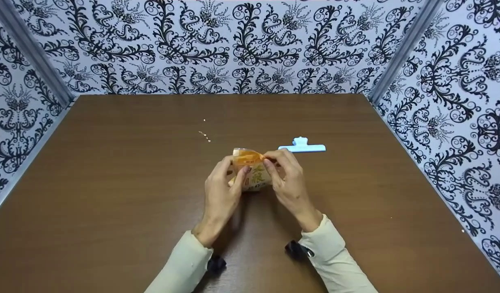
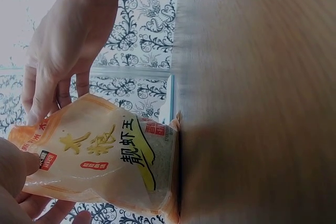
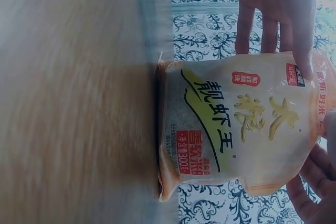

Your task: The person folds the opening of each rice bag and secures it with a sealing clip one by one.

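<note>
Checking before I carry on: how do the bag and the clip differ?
The bag is orange and cream with printed lettering; the clip is plain pale blue. The bag stands upright, held by the left hand and right hand; the clip sits unheld. The bag is bulky, the clip slim. Both rest on the table.

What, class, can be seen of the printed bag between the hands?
The bag is shiny, seemingly plastic: cream front, orange edges, gold, black and red characters, a green band. Beneath the band, grayish contents seem to show through. It stands upright on the table, its upper part pinched by the left hand and right hand; any opening is unclear.
</note>
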Motion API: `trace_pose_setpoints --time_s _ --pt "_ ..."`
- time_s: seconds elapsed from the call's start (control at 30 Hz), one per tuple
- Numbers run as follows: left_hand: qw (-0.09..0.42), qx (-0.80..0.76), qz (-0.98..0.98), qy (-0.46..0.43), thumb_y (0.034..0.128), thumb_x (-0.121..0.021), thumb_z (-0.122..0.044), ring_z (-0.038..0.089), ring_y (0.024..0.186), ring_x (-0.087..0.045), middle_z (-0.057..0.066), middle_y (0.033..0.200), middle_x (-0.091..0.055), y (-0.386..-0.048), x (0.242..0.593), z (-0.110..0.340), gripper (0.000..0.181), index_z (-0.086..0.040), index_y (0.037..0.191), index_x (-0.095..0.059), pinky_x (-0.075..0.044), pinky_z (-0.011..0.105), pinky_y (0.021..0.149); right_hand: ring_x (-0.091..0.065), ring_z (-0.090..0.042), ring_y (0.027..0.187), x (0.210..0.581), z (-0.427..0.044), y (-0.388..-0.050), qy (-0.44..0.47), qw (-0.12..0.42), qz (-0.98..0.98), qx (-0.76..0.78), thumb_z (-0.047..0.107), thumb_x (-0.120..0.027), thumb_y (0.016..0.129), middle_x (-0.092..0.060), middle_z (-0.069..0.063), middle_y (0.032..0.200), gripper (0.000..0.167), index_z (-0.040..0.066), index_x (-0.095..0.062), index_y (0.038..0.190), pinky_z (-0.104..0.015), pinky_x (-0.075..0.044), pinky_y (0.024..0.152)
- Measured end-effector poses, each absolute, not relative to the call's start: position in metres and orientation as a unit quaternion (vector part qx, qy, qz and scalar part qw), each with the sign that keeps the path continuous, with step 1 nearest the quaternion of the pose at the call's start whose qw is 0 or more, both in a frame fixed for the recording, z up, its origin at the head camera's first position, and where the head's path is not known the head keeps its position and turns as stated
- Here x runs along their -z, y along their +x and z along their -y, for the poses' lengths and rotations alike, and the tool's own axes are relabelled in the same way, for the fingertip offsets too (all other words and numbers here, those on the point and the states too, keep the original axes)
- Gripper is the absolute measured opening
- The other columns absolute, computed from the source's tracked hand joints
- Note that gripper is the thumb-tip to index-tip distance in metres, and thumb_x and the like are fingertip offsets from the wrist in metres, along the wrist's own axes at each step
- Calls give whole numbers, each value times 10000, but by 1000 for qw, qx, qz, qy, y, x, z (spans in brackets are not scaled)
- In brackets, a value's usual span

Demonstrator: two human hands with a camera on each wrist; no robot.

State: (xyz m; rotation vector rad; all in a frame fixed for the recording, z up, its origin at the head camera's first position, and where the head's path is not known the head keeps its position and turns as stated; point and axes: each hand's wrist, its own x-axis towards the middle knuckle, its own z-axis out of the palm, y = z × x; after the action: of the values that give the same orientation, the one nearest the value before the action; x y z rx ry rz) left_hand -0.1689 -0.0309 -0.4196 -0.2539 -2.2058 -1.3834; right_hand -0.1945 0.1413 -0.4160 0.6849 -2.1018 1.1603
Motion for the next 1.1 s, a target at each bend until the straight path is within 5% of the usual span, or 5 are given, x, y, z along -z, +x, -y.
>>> trace_pose_setpoints --time_s 1.1 --pt "274 513 807 -101 976 -750 -247 213 1025 -725 91 1092 -747 -167 418 29 227 -84 1127 -710 -619 404 915 -599 -173 869 418 -139 -197 251 337 792 -442 82 -697 985 -662 -59 916 58 71 -746 1014 -243 -522 775"
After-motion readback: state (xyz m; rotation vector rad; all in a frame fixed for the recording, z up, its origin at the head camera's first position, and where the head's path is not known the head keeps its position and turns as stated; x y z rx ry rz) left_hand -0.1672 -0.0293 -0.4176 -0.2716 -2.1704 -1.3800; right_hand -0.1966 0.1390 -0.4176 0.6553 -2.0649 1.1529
